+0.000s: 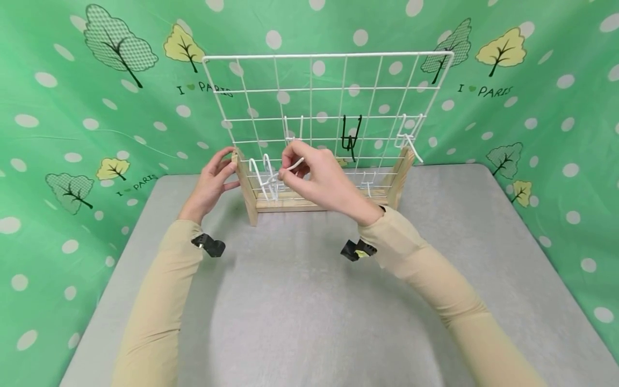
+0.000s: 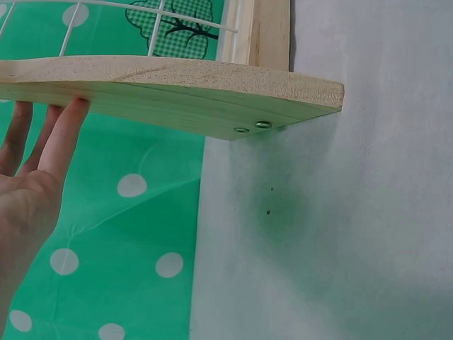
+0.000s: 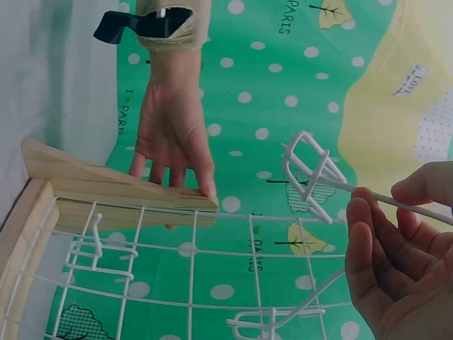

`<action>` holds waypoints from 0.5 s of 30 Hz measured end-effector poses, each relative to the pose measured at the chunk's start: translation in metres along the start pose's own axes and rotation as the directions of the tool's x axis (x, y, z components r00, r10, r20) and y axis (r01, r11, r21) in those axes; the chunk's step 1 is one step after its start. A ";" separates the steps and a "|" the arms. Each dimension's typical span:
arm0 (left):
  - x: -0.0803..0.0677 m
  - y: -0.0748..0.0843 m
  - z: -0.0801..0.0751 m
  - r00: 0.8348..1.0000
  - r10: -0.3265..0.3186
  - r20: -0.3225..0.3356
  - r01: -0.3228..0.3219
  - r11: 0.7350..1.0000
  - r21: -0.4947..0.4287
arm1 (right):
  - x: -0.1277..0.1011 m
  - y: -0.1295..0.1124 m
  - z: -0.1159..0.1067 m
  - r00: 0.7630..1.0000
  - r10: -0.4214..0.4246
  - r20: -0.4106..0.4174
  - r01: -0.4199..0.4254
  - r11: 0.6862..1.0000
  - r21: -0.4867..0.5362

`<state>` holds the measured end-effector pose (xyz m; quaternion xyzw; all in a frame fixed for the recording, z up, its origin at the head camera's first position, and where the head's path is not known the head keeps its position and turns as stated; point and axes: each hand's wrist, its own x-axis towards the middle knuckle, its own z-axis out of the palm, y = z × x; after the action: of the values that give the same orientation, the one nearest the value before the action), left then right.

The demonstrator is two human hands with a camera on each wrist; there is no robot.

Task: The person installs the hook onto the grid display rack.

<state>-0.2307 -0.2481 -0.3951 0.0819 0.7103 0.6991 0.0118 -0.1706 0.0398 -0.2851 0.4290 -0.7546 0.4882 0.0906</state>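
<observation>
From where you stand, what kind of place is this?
Probably a staged recording booth, not a home: a green tree-print backdrop surrounds a grey table holding a white wire grid, and black devices sit at the wrists.
</observation>
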 end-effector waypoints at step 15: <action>0.000 -0.001 -0.001 1.000 -0.001 0.005 0.001 1.000 0.002 | 0.021 -0.012 -0.008 0.999 0.042 0.016 -0.042 0.999 0.006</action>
<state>-0.2306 -0.2490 -0.3956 0.0830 0.7110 0.6981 0.0139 -0.1768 0.0332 -0.2616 0.4173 -0.7624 0.4892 0.0731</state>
